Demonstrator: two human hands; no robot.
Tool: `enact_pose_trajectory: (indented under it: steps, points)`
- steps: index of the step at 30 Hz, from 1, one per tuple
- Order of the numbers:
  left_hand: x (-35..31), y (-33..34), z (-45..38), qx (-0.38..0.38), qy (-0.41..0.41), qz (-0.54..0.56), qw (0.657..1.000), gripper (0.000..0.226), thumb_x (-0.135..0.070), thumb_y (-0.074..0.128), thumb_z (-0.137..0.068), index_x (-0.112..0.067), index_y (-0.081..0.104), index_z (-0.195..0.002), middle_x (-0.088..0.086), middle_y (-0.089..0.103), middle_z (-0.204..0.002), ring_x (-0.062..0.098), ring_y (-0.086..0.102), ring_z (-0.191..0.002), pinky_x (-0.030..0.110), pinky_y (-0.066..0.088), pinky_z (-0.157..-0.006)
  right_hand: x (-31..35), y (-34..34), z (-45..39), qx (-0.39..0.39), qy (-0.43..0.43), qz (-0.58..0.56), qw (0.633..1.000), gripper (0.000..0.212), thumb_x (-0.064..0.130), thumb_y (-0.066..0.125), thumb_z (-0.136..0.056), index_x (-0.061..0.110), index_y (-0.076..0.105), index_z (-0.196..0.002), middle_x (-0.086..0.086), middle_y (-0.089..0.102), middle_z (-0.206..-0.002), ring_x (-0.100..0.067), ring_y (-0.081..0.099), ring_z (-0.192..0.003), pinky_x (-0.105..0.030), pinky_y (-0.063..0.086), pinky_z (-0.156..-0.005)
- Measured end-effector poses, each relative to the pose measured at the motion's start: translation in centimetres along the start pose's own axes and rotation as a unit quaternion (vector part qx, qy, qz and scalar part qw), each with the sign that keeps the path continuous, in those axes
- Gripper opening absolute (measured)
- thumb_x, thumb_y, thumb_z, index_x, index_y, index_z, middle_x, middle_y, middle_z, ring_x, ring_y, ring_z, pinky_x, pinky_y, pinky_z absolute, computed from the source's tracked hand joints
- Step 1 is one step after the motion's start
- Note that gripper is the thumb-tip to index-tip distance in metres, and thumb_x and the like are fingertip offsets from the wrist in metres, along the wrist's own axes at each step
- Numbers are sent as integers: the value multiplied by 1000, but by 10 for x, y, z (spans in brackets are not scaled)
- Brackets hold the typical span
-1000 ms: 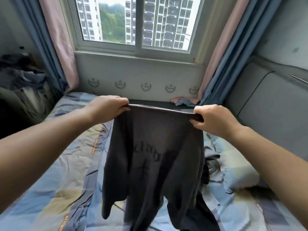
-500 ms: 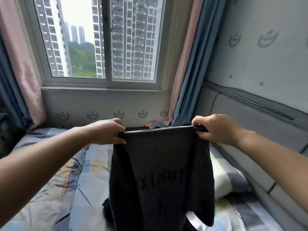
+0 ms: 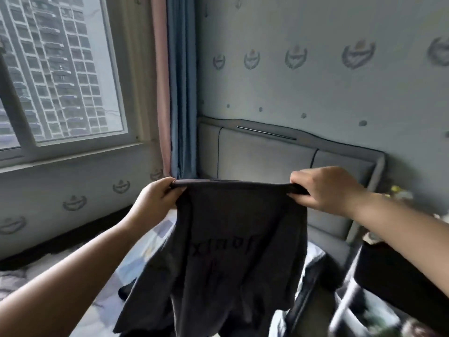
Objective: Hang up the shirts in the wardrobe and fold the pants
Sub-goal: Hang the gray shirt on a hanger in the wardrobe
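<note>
So I had the shirt stretched between both hands, left hand and right hand each pinching a top corner, rest hanging below them. Looked like the hanging-up step; next I'd need a hanger and the wardrobe, neither was in sight.

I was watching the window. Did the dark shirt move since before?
Yes. The dark shirt, gripped by the left hand and right hand, swung rightward: it hung below the window before and now hangs in front of the headboard.
</note>
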State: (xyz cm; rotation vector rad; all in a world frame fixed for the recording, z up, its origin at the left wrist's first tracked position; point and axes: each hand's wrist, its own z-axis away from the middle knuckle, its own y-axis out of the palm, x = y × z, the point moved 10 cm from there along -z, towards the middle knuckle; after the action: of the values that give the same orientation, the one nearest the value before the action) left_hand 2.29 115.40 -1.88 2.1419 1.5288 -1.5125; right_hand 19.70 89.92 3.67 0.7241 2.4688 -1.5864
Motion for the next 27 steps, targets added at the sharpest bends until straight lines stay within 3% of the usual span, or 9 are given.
enact_pose_trajectory:
  steps: [2, 4, 7, 11, 14, 19, 22, 24, 27]
  points:
    - [-30, 30, 3, 38, 15, 134, 990, 24, 1, 58, -90, -10, 56, -69, -11, 55, -52, -3, 52, -51, 12, 46, -54, -15, -16, 36, 14, 53, 15, 998, 27, 44, 60, -82, 19, 52, -78, 7, 57, -69, -23, 59, -61, -25, 29, -51]
    - [-57, 66, 8, 81, 11, 230, 970, 17, 5, 58, -88, -6, 62, -76, -8, 62, -59, 1, 61, -57, 13, 52, -61, -31, -39, 78, 7, 107, 38, 994, 25, 39, 68, -78, 18, 54, -76, 6, 58, -67, -24, 60, -59, -25, 30, -49]
    - [-95, 114, 16, 118, -3, 322, 939, 11, 4, 59, -88, -3, 65, -83, 4, 66, -69, 8, 64, -62, 20, 57, -66, -47, -80, 138, -11, 171, 91, 981, 29, 33, 78, -69, 17, 54, -69, 5, 58, -62, -23, 60, -53, -25, 33, -44]
    - [-157, 177, 39, 166, 14, 386, 907, 17, -10, 61, -90, -19, 73, -82, 3, 74, -79, 16, 71, -78, 29, 58, -71, -65, -140, 217, -24, 239, 140, 961, 34, 24, 84, -61, 17, 51, -64, 4, 55, -56, -22, 56, -46, -26, 35, -42]
    - [-212, 220, 62, 193, 29, 455, 869, 10, -21, 65, -84, -21, 75, -84, 3, 74, -83, 17, 71, -83, 25, 56, -75, -78, -188, 279, -33, 270, 193, 943, 33, 28, 78, -70, 17, 47, -64, 4, 50, -55, -22, 53, -45, -24, 33, -44]
    - [-294, 289, 94, 157, 53, 473, 866, 18, -17, 67, -87, -28, 72, -75, -3, 72, -70, 12, 70, -73, 28, 57, -75, -92, -260, 377, -13, 320, 278, 906, 34, 44, 53, -78, 14, 48, -63, 4, 48, -56, -24, 53, -48, -26, 34, -41]
    - [-371, 349, 141, 201, 58, 505, 837, 20, -18, 66, -88, -32, 72, -74, -6, 72, -69, 7, 69, -72, 21, 55, -64, -102, -313, 453, 14, 343, 332, 878, 37, 47, 49, -81, 14, 50, -64, 4, 49, -56, -22, 54, -50, -25, 35, -40]
    - [-421, 385, 173, 233, 63, 521, 819, 15, -25, 67, -88, -33, 72, -77, -5, 73, -73, 9, 70, -75, 24, 54, -59, -107, -347, 498, 36, 352, 372, 858, 37, 47, 48, -83, 15, 49, -63, 3, 50, -58, -22, 56, -52, -23, 33, -41]
    - [-493, 426, 215, 268, 64, 568, 776, 12, -27, 65, -89, -32, 72, -81, -5, 74, -79, 10, 69, -80, 26, 56, -69, -114, -393, 551, 60, 354, 412, 838, 36, 45, 43, -82, 15, 49, -64, 1, 50, -61, -24, 58, -56, -24, 29, -42]
